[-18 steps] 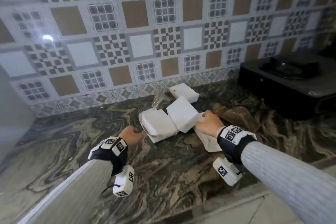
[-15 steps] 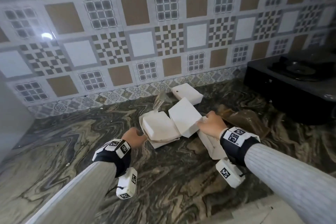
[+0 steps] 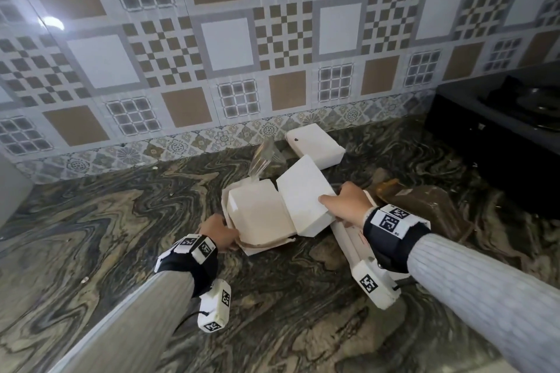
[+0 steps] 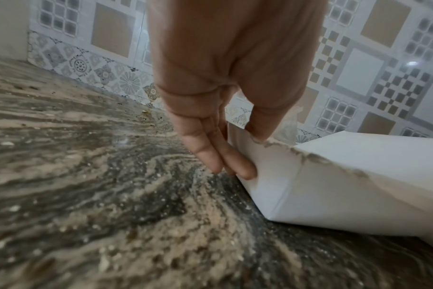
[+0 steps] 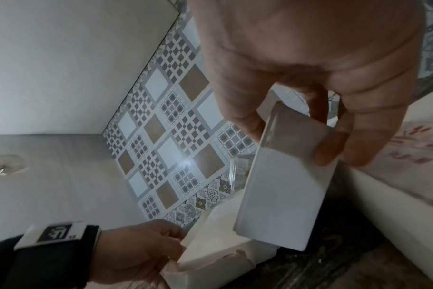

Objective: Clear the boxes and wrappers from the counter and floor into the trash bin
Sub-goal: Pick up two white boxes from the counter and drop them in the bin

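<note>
Gripping from both sides: the left hand (image 3: 218,232) is pinching the torn box (image 3: 260,215) at seven o'clock of the pile, the right hand (image 3: 348,206) clasping the tilted box (image 3: 303,200) at three. Loose stacking is risking a slide onto the counter (image 3: 121,206). No trash bin is showing; the clear wrapper (image 3: 262,157) is barely readable.

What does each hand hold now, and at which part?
The left hand pinches the torn carton at its left edge. The right hand grips the white box at its right end.
</note>
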